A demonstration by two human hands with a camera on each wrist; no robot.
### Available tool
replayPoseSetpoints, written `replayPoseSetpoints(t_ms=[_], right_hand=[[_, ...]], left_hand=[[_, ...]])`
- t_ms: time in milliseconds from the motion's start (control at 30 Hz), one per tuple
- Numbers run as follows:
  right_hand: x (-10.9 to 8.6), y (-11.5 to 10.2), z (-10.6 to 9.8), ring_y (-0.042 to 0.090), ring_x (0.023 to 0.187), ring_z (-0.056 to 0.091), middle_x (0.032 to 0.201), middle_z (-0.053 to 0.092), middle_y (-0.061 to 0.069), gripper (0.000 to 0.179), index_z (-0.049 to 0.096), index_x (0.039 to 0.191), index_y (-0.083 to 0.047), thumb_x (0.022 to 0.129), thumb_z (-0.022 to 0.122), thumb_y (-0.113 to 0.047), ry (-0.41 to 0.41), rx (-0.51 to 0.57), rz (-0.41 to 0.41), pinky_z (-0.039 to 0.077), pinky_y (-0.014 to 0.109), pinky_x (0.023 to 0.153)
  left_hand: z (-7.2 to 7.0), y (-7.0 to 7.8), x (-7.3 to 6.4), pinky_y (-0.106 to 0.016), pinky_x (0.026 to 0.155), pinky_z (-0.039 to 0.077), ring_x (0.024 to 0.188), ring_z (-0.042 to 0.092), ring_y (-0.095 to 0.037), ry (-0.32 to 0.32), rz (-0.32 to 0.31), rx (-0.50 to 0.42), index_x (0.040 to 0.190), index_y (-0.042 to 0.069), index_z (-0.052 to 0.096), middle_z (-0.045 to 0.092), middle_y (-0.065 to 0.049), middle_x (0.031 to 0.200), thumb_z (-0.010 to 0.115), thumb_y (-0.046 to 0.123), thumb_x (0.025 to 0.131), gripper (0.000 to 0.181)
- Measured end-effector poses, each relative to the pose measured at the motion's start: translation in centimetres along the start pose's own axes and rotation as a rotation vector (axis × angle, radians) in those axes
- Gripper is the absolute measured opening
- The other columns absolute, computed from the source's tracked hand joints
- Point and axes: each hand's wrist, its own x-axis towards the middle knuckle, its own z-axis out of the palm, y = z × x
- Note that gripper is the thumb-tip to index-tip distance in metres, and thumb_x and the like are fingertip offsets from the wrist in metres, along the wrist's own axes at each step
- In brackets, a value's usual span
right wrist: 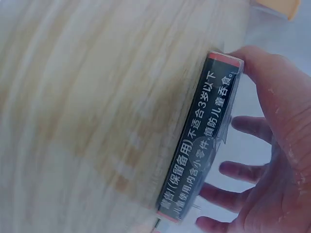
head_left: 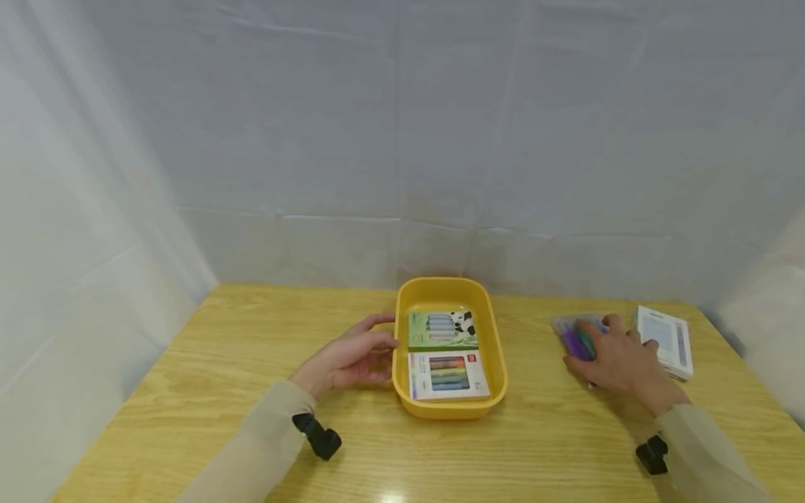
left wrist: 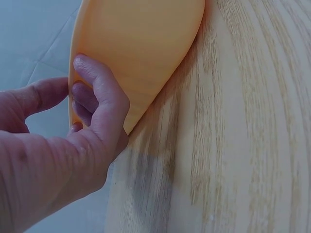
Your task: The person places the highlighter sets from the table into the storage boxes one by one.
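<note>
A yellow plastic bin stands mid-table. Inside lie a green box with a panda picture and a white box with a window showing coloured sticks. My left hand is at the bin's left side; in the left wrist view its bent fingers touch the outer wall and the thumb meets the rim. Over a clear pack with purple and green contents, my right hand spreads its fingers. In the right wrist view the pack's black side with white lettering shows, the thumb at one end.
A white box with a blue-grey panel lies just right of the right hand, near the table's right edge. The wooden table backs onto a pale hanging sheet. Black straps with small devices sit on both wrists.
</note>
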Motion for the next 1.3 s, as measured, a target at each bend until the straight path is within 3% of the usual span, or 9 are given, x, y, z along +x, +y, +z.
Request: replayPoseSetpoints(t_ms=[133, 300, 500, 633, 867, 1100, 1300], right_hand=[[0.1, -0.1, 0.2, 0.061, 0.102, 0.047, 0.138, 0.032, 0.040, 0.083, 0.044, 0.151, -0.010, 0.085, 0.071, -0.051, 0.033, 0.065, -0.003, 0.036, 0.064, 0.068], [0.3, -0.1, 0.0, 0.068, 0.115, 0.034, 0.143, 0.027, 0.047, 0.090, 0.038, 0.154, -0.009, 0.084, 0.074, -0.051, 0.043, 0.070, -0.017, 0.033, 0.070, 0.075], [0.5, 0.3, -0.7, 0.060, 0.102, 0.052, 0.133, 0.048, 0.045, 0.100, 0.030, 0.156, -0.006, 0.085, 0.068, -0.065, -0.088, 0.044, 0.010, 0.036, 0.068, 0.071], [0.7, 0.2, -0.7, 0.056, 0.102, 0.058, 0.126, 0.056, 0.041, 0.097, 0.032, 0.155, -0.008, 0.084, 0.070, -0.063, -0.088, 0.044, -0.005, 0.038, 0.068, 0.070], [0.5, -0.7, -0.5, 0.053, 0.099, 0.049, 0.127, 0.051, 0.039, 0.089, 0.040, 0.153, -0.017, 0.078, 0.075, -0.051, 0.039, -0.024, -0.085, 0.038, 0.055, 0.068], [0.2, -1.4, -0.6, 0.057, 0.106, 0.050, 0.132, 0.047, 0.038, 0.092, 0.044, 0.150, -0.020, 0.070, 0.080, -0.045, 0.182, -0.134, -0.175, 0.043, 0.069, 0.076], [0.0, -1.6, -1.0, 0.058, 0.108, 0.052, 0.132, 0.048, 0.036, 0.096, 0.042, 0.149, -0.020, 0.066, 0.084, -0.044, 0.284, -0.160, -0.208, 0.045, 0.069, 0.075]], left_hand=[[0.1, -0.1, 0.0, -0.026, 0.068, 0.054, 0.091, 0.058, -0.016, 0.001, -0.001, 0.000, 0.153, 0.022, 0.034, 0.057, -0.012, 0.117, 0.056, 0.009, 0.099, 0.060], [0.1, -0.1, 0.1, -0.026, 0.068, 0.054, 0.092, 0.057, -0.017, 0.012, 0.003, 0.001, 0.153, 0.022, 0.035, 0.056, -0.014, 0.121, 0.056, 0.010, 0.099, 0.060], [-0.1, -0.1, 0.1, -0.026, 0.068, 0.054, 0.091, 0.058, -0.016, 0.014, 0.005, 0.000, 0.153, 0.023, 0.035, 0.057, -0.013, 0.119, 0.057, 0.010, 0.099, 0.060], [-0.2, -0.1, 0.1, -0.026, 0.067, 0.054, 0.089, 0.058, -0.016, 0.015, 0.007, -0.004, 0.153, 0.023, 0.036, 0.058, -0.011, 0.115, 0.058, 0.010, 0.097, 0.061], [0.0, -0.2, 0.2, -0.027, 0.068, 0.054, 0.090, 0.057, -0.016, 0.014, 0.010, 0.000, 0.152, 0.021, 0.035, 0.057, -0.011, 0.115, 0.057, 0.009, 0.098, 0.060], [0.2, -0.3, 0.3, -0.027, 0.068, 0.054, 0.091, 0.057, -0.017, 0.031, 0.020, 0.009, 0.152, 0.021, 0.037, 0.056, -0.013, 0.119, 0.056, 0.009, 0.098, 0.058], [0.1, -0.6, 0.4, -0.027, 0.067, 0.053, 0.089, 0.058, -0.016, 0.031, 0.035, 0.007, 0.151, 0.021, 0.037, 0.058, -0.012, 0.117, 0.057, 0.009, 0.097, 0.058]])
